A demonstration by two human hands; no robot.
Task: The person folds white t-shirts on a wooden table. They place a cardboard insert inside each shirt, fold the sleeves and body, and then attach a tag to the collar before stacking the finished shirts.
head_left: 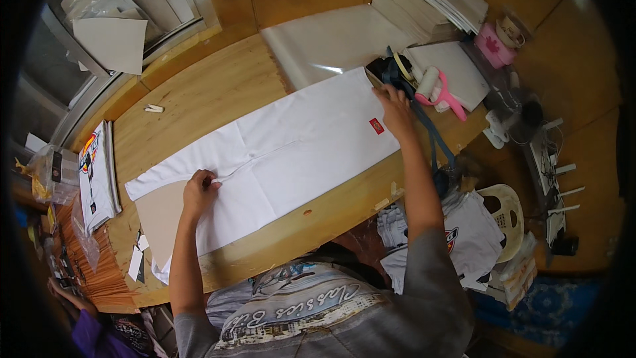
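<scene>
White garment (295, 149) lies in a long folded panel across the bench (192, 86), a beige card sheet (161, 215) showing at its left end. The left hand (200, 192) has its grip drawn together, thumb against forefinger, on what looks like a pinch of cloth beside the card. A raised crease (255, 157) runs rightward from there. The right hand (395, 111) rests at the panel's right end, above the red label (376, 126), fingers bent at the edge; how firmly that grip holds, I cannot tell.

The step in hand seems to be straightening the folded cloth. It would go best with the right end pinned and the cloth drawn evenly, letting the crease flatten without dragging the far layer out of line. A light pinch should suffice, since thin white fabric probably marks easily. The label should sit flat, and the loose tags (136, 264) are better kept from under the cloth.

The right thumb and palm are hidden, as is the underside of the panel. The left forearm (185, 252) covers part of the card, and how far it reaches beneath the white cloth cannot be made out.
</scene>
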